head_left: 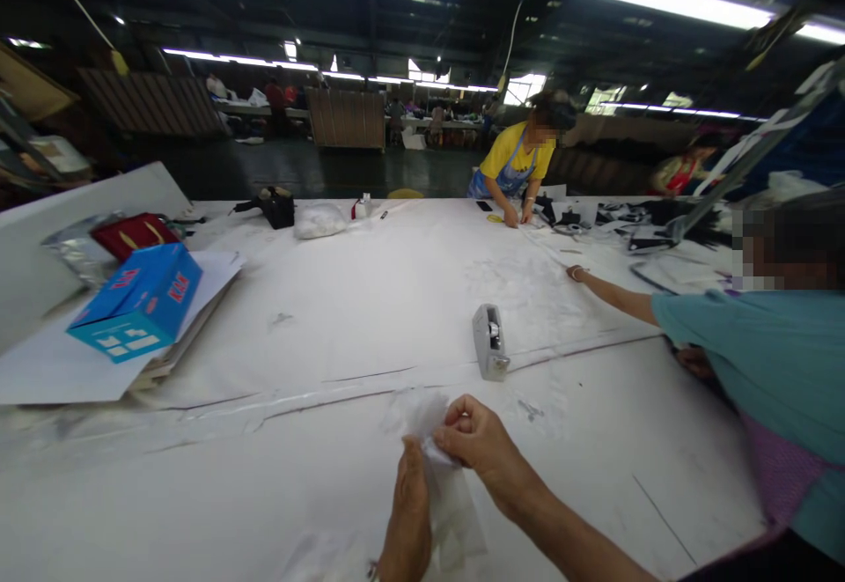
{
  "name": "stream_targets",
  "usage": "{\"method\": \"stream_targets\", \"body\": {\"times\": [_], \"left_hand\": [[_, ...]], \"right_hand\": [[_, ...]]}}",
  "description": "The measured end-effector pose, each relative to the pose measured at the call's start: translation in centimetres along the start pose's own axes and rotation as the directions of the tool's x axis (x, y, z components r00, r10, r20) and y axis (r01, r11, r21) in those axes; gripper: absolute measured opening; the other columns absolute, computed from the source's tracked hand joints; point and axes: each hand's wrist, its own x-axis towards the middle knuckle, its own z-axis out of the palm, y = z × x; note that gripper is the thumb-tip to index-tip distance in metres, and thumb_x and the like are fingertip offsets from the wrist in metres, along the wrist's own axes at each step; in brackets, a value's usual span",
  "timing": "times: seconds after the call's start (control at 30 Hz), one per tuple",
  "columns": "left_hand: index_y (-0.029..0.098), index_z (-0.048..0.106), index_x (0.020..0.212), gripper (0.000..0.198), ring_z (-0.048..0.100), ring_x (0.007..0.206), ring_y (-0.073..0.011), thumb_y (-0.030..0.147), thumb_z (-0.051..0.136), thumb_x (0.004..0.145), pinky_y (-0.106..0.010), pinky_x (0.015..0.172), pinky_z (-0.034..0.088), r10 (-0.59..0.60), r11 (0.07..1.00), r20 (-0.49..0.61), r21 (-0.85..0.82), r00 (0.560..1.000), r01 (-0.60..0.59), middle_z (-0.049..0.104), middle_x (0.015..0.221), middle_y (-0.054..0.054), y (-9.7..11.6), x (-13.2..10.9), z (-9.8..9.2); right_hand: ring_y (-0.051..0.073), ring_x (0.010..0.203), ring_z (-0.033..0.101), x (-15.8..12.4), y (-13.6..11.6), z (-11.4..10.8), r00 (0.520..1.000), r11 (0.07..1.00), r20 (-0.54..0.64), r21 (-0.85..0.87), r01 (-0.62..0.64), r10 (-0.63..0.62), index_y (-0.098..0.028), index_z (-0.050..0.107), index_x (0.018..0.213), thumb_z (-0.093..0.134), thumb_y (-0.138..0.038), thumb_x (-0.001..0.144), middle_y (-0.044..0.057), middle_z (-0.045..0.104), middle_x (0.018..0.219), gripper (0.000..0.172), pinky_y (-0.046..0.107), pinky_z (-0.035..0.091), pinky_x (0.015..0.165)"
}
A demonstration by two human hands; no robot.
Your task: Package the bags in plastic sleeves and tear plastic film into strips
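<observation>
Clear film (455,520): in the head view, thin see-through plastic between the two hands, low in the middle, its lower part trailing down over the table (370,283); it looks limp enough to need support from both sides.
Right hand (485,445): thumb and forefinger pinched together on the upper part of the film, other fingers curled back, a grip that seems chosen for a fine edge.
Left hand (409,512): edge-on, thumb side up, fingertips against the film, apparently steadying it; whether its hidden fingers close behind the film, I cannot tell.
Tape dispenser (488,344): standing on the table beyond the right hand, untouched, by the long seam, probably there to be within easy reach.
Blue box (142,300): resting tilted to the view on a stack of white sheets (72,375) at the left, perhaps set aside so the middle stays workable.
Red bag (132,234): just behind the box, near crumpled silvery wrapping.
Plastic bundle (320,221): at the far edge, beside a dark object too unclear to name.
Teal sleeve (700,322): a co-worker at the right, one arm stretched over the table, apart from the film.
Yellow shirt (505,151): another co-worker leaning over the far edge, both hands low on the surface.
</observation>
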Motion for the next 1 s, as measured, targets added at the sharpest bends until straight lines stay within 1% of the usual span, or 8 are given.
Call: {"method": "stream_targets", "body": {"times": [0.2, 0.43, 0.53, 0.63, 0.77, 0.87, 0.93, 1.0], "left_hand": [[0.012, 0.066, 0.102, 0.068, 0.062, 0.102, -0.0338, 0.068, 0.065, 0.064, -0.045, 0.096, 0.048, 0.172, 0.982, 0.3, 0.022, 0.938, -0.187, 0.07, 0.105, -0.017, 3.1, -0.3, 1.4], [0.016, 0.06, 0.118, 0.049, 0.055, 0.115, -0.0276, 0.05, 0.054, 0.083, -0.04, 0.104, 0.04, 0.152, 0.983, 0.472, 0.023, 0.868, -0.184, 0.064, 0.12, -0.012, 5.0, -1.9, 1.9], [0.015, 0.063, 0.113, 0.048, 0.058, 0.104, -0.0255, 0.052, 0.047, 0.087, -0.035, 0.096, 0.042, 0.12, 0.979, 0.448, 0.095, 0.886, -0.181, 0.068, 0.107, -0.01, 4.7, -2.3, 2.0], [0.014, 0.068, 0.092, 0.048, 0.058, 0.085, -0.0232, 0.056, 0.046, 0.086, -0.031, 0.08, 0.044, 0.082, 0.965, 0.402, 0.198, 0.912, -0.174, 0.068, 0.083, -0.007, 4.1, -2.3, 1.9], [0.012, 0.068, 0.092, 0.047, 0.057, 0.08, -0.0219, 0.056, 0.054, 0.082, -0.031, 0.076, 0.043, 0.021, 0.993, 0.333, 0.099, 0.943, -0.057, 0.067, 0.08, -0.006, 3.9, -2.0, 1.3], [0.013, 0.065, 0.105, 0.045, 0.061, 0.084, -0.0217, 0.05, 0.063, 0.079, -0.032, 0.08, 0.046, -0.026, 0.983, 0.276, -0.169, 0.961, 0.075, 0.068, 0.085, -0.007, 4.9, -1.8, 1.1], [0.014, 0.064, 0.105, 0.044, 0.063, 0.084, -0.0219, 0.045, 0.069, 0.075, -0.033, 0.081, 0.048, -0.043, 0.934, 0.275, -0.33, 0.96, 0.136, 0.069, 0.084, -0.007, 6.2, -1.9, 1.3], [0.014, 0.065, 0.094, 0.039, 0.064, 0.08, -0.0216, 0.042, 0.076, 0.069, -0.034, 0.079, 0.051, -0.052, 0.893, 0.241, -0.423, 0.969, 0.153, 0.068, 0.078, -0.006, 8.0, -1.9, 1.4]], "right_hand": [[0.008, 0.048, 0.049, 0.4, 1.0, -0.4, 0.999, 0.999, -0.034, 0.039, -0.021, 0.023, -0.018, 0.046, 0.075, 0.075, -0.027, 0.056, -0.007, 0.058, 0.055, 0.035, 0.021, 0.035, 0.049], [0.011, 0.044, 0.052, 0.7, 1.2, -1.4, 0.998, 0.999, -0.054, -0.049, -0.018, 0.016, -0.019, 0.046, 0.071, 0.07, -0.022, 0.054, -0.007, 0.059, 0.052, 0.029, 0.022, 0.04, 0.044], [0.01, 0.038, 0.049, 0.7, 1.1, -1.7, 0.999, 0.987, -0.045, -0.161, 0.022, -0.03, -0.019, 0.046, 0.067, 0.069, -0.023, 0.057, -0.007, 0.056, 0.046, 0.025, 0.021, 0.036, 0.039], [0.009, 0.036, 0.047, 0.6, 0.8, -1.9, 0.997, 0.953, -0.027, -0.297, 0.062, -0.073, -0.019, 0.048, 0.063, 0.067, -0.02, 0.061, -0.006, 0.056, 0.043, 0.019, 0.019, 0.031, 0.036], [0.011, 0.046, 0.054, 0.4, 0.5, -2.9, 0.977, 0.892, -0.066, -0.423, 0.157, -0.203, -0.018, 0.056, 0.07, 0.071, -0.022, 0.064, -0.003, 0.062, 0.054, 0.016, 0.021, 0.039, 0.044], [0.017, 0.081, 0.063, 0.6, 0.5, -3.5, 0.966, 0.926, -0.021, -0.289, 0.242, -0.259, -0.019, 0.059, 0.103, 0.081, -0.026, 0.058, 0.004, 0.07, 0.095, 0.051, 0.028, 0.05, 0.072], [0.02, 0.104, 0.059, 0.6, 0.9, -3.0, 0.971, 0.971, 0.139, -0.114, 0.209, -0.192, -0.021, 0.049, 0.126, 0.087, -0.029, 0.051, 0.008, 0.062, 0.118, 0.085, 0.033, 0.047, 0.089], [0.02, 0.108, 0.057, 0.2, 1.8, -2.0, 0.931, 0.99, 0.342, 0.002, 0.139, -0.131, -0.022, 0.047, 0.131, 0.089, -0.031, 0.048, 0.007, 0.061, 0.119, 0.093, 0.034, 0.046, 0.092]]}}
